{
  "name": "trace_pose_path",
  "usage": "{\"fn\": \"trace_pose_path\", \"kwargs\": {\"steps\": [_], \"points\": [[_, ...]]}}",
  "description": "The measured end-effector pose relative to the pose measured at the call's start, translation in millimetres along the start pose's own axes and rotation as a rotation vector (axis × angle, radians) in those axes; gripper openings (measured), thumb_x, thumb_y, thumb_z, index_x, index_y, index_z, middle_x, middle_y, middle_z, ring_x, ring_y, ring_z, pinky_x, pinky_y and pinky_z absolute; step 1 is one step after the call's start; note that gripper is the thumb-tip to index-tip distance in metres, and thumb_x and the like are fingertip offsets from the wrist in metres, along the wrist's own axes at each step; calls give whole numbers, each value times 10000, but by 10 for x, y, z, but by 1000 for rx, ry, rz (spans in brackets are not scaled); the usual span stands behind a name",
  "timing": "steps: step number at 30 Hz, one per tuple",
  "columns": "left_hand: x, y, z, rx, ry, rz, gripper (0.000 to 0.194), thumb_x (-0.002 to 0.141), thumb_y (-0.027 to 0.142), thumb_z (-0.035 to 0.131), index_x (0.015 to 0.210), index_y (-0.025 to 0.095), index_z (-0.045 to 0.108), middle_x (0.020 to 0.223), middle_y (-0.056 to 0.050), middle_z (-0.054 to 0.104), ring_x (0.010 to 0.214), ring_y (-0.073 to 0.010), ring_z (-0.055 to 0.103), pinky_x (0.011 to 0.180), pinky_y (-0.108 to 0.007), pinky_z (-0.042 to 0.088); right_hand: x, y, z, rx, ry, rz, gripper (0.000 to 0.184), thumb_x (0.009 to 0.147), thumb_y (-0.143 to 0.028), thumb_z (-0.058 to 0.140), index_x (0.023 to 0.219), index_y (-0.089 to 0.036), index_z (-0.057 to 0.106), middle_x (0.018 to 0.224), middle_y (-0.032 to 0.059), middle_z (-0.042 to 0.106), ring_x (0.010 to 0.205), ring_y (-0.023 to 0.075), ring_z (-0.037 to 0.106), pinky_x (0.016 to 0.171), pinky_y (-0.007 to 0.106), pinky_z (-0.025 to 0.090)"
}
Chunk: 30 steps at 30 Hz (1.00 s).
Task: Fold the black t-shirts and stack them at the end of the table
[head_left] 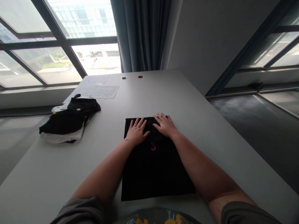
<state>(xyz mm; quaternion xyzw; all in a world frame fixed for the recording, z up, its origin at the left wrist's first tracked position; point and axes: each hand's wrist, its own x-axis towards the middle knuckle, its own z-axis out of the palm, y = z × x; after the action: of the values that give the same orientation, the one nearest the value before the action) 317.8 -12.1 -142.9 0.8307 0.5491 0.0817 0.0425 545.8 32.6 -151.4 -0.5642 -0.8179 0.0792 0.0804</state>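
Observation:
A folded black garment (158, 174) lies flat on the table in front of me, in a neat rectangle with a small pink mark near its middle. Flat on its far left part rests my left hand (136, 132), fingers spread and pointing away from me. My right hand (165, 125) presses on the far right part, also open, with its fingertips at the far edge. Neither hand grasps the cloth. Whether the garment is a shirt or something else I cannot tell.
The white table (149, 96) reaches to a blue-grey curtain (142, 37) and windows. To the left lies a loose pile of black and white clothes (70, 118). Printed paper sheets (102, 92) sit behind the pile. Two round holes (124, 78) are set near the far edge.

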Motion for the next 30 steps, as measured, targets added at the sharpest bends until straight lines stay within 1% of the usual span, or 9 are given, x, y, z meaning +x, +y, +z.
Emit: {"fn": "trace_pose_path", "kwargs": {"steps": [3, 7, 10, 13, 16, 19, 23, 27, 30], "points": [[6, -3, 39, -35, 36, -132, 694, 1036, 603, 388, 1645, 273, 349, 1729, -81, 236, 1610, -351, 139, 1287, -634, 85, 34, 17, -10, 15, -12, 33, 636, 1061, -558, 377, 1634, -281, 373, 1714, 61, 291, 1592, 310, 220, 1276, 604, 165], [-9, -82, 116, -94, 67, -288, 760, 1043, 568, 354, 1646, 106, 315, 1728, -175, 179, 1610, -358, 114, 1299, -554, 153, 47, 33, 9, 24, 6, 40, 634, 1059, -568, 386, 1628, -290, 385, 1716, 61, 291, 1596, 315, 203, 1275, 601, 177], [-87, -183, 157, -110, 103, -354, 747, 1044, 541, 347, 1662, 127, 269, 1730, -167, 166, 1611, -343, 124, 1291, -567, 175, 46, 64, 28, 26, 26, 62, 648, 1053, -591, 383, 1624, -284, 394, 1720, 66, 281, 1602, 331, 173, 1270, 615, 176], [-234, -305, 182, -95, 98, -405, 729, 1050, 516, 324, 1667, 137, 246, 1729, -175, 163, 1606, -341, 159, 1278, -587, 195, 28, 128, 61, 22, 43, 106, 677, 1050, -595, 377, 1634, -254, 376, 1726, 76, 262, 1603, 354, 152, 1267, 615, 189], [-429, -456, 188, -90, 75, -434, 720, 1055, 504, 315, 1655, 108, 269, 1706, -207, 231, 1593, -343, 209, 1279, -568, 202, -24, 227, 121, 35, 85, 140, 693, 1043, -593, 381, 1648, -257, 343, 1730, 77, 249, 1595, 376, 177, 1260, 620, 212], [-657, -611, 147, -90, 58, -423, 691, 1057, 489, 326, 1638, 116, 319, 1695, -198, 267, 1592, -333, 213, 1284, -563, 189, -128, 347, 176, 55, 124, 154, 709, 1034, -573, 401, 1657, -245, 315, 1725, 97, 254, 1581, 383, 228, 1252, 637, 223], [-960, -740, 7, -159, 29, -335, 652, 1066, 450, 305, 1634, 129, 333, 1694, -159, 286, 1593, -290, 217, 1297, -530, 176, -397, 486, 165, 80, 112, 158, 702, 1040, -488, 392, 1663, -184, 286, 1686, 133, 338, 1562, 361, 295, 1258, 621, 236], [-1150, -758, -121, -274, 8, -191, 597, 1061, 417, 316, 1622, 222, 370, 1652, -79, 409, 1567, -223, 308, 1304, -494, 195, -786, 555, 89, 129, 109, 49, 682, 1035, -435, 404, 1654, -162, 311, 1650, 144, 406, 1544, 317, 350, 1271, 551, 268], [-1188, -735, -151, -293, 24, -136, 583, 1038, 382, 368, 1603, 244, 407, 1621, -68, 464, 1544, -220, 363, 1298, -503, 219, -1059, 547, 44, 164, 112, -18, 667, 1026, -419, 427, 1640, -172, 347, 1618, 147, 457, 1530, 303, 382, 1266, 548, 285]]}}
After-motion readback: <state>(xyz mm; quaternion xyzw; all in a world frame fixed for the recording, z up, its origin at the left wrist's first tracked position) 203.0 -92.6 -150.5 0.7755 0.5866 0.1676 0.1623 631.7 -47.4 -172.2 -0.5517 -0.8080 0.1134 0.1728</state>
